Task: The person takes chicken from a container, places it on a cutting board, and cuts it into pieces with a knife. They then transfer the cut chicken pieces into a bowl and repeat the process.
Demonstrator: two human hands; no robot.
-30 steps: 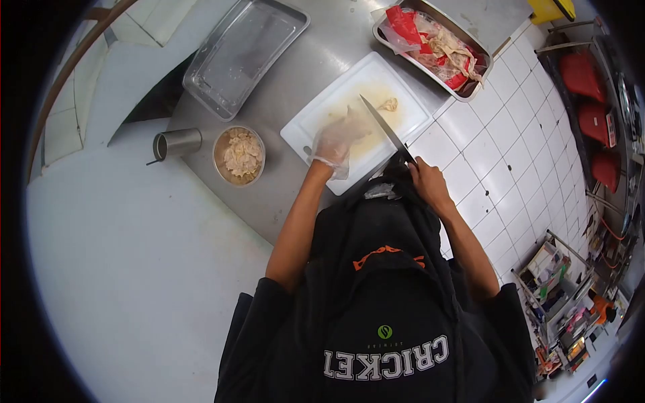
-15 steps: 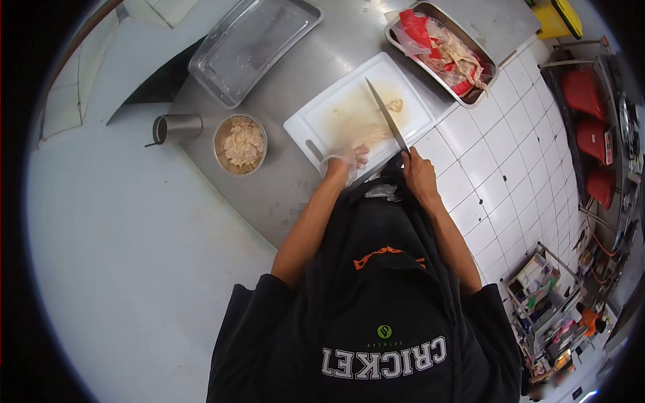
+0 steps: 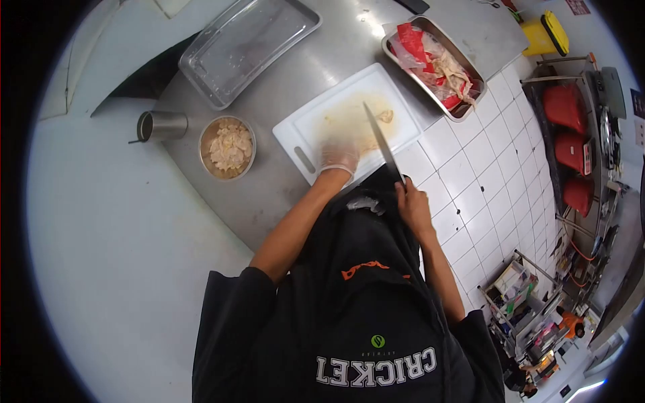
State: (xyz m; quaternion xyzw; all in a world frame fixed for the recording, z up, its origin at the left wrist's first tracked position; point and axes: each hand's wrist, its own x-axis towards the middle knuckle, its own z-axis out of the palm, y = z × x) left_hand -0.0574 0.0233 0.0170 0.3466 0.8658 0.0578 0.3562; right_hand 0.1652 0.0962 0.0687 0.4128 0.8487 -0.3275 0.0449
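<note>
A long-bladed knife [image 3: 383, 142] is in my right hand [image 3: 414, 208], its handle gripped at the near edge of the white cutting board [image 3: 306, 125]. The blade slants across the board's right half, tip pointing away. My left hand [image 3: 340, 158], in a clear plastic glove, is over the board's near side, left of the blade; its fingers are smeared by motion. A pale strip of chicken skin or meat [image 3: 368, 144] lies between that hand and the blade. One small pale scrap [image 3: 385, 116] sits near the knife tip, and yellowish wet smears cover the board's middle.
On the steel table [image 3: 269, 201] stand a round metal bowl [image 3: 252, 161] of chopped pale meat, a metal cup [image 3: 164, 125] and a shallow metal tray [image 3: 215, 101]. A deeper metal pan [image 3: 478, 80] at the right holds raw chicken pieces [image 3: 449, 70] and red-and-clear plastic.
My left hand has moved a little left over the board and blurs with motion. The knife stays in my right hand at a similar slant. The whole view has shifted slightly.
</note>
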